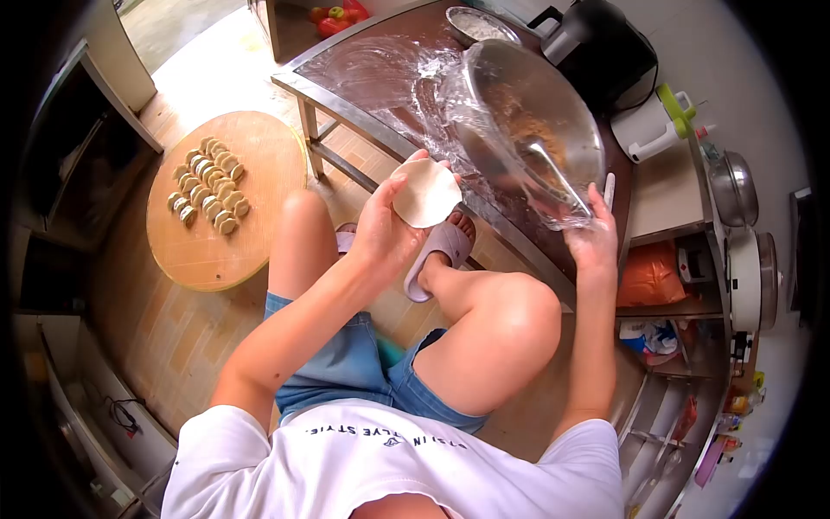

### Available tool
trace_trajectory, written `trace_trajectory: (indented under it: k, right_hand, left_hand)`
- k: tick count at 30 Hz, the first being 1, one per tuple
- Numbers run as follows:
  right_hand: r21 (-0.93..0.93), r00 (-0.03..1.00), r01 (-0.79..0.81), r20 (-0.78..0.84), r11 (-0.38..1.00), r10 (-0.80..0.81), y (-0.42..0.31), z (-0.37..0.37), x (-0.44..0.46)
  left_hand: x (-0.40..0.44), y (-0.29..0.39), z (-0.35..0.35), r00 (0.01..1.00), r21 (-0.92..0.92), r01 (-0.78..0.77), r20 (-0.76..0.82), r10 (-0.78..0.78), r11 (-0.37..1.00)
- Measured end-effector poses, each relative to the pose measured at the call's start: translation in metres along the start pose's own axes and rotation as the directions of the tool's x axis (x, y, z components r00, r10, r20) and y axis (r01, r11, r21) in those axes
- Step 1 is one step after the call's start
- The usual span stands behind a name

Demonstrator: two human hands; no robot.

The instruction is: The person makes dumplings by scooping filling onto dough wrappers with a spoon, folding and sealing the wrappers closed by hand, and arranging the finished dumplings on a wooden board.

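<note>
A round, flat dough wrapper (pixel 428 192) rests in my left hand (pixel 389 221), with the fingers behind it and the thumb along its edge. My right hand (pixel 595 233) is at the near rim of a large metal bowl (pixel 588 130), closed on clear plastic wrap (pixel 553 208). The wrap stretches over part of the bowl. Inside the bowl lies a brownish-orange filling (pixel 536 130), seen partly through the plastic. A slim pale handle (pixel 610 186) shows beside my right fingers; I cannot tell whether they touch it.
Rows of shaped dumplings (pixel 207 186) sit on a round wooden board (pixel 186 259) at left. Flour dusts the brown table (pixel 363 78), where a bowl of flour (pixel 480 26) stands behind the metal bowl. A black appliance (pixel 605 52) and shelves (pixel 674 298) are at right.
</note>
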State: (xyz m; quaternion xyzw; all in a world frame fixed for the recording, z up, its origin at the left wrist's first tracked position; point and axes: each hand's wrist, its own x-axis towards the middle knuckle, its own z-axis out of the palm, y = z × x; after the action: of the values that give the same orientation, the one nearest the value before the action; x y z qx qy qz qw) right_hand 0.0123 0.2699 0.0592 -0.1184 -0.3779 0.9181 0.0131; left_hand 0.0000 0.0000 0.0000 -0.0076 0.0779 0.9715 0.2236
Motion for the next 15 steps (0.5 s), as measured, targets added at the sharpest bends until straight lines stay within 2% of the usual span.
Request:
trace_trajectory:
  k: [1, 2, 3, 5, 7, 11, 15]
  right_hand:
    - [-0.020, 0.997, 0.043, 0.057, 0.999, -0.042, 0.003, 0.000, 0.005]
    - [-0.042, 0.998, 0.059, 0.017, 0.997, -0.058, 0.005, -0.004, 0.012]
    - [-0.159, 0.978, 0.020, -0.200, 0.987, -0.052, 0.014, 0.007, -0.036]
    - [-0.142, 0.992, 0.006, -0.125, 0.990, -0.023, 0.028, -0.005, -0.021]
    - [-0.117, 0.991, -0.042, -0.131, 0.992, 0.027, 0.047, 0.000, -0.027]
    - [-0.207, 0.985, -0.094, -0.159, 0.974, 0.061, 0.057, 0.000, -0.030]
    - [-0.238, 0.988, -0.118, -0.122, 0.964, 0.090, 0.066, 0.008, -0.027]
  left_hand:
    - [0.009, -0.001, 0.002, 1.000, 0.007, -0.017, 0.024, 0.017, 1.000]
    - [0.016, -0.003, 0.003, 0.999, 0.015, -0.036, 0.040, 0.035, 0.999]
    - [-0.025, -0.023, -0.002, 0.998, -0.085, -0.002, -0.069, -0.003, 0.996]
    - [-0.020, -0.009, -0.007, 0.997, -0.041, 0.010, -0.076, -0.013, 0.999]
    - [-0.032, 0.001, -0.012, 0.992, 0.002, 0.016, -0.128, -0.015, 1.000]
    - [-0.044, 0.002, -0.019, 0.991, -0.038, 0.029, -0.129, -0.033, 0.999]
    - [-0.050, 0.009, -0.014, 0.979, 0.003, -0.034, -0.203, 0.034, 0.999]
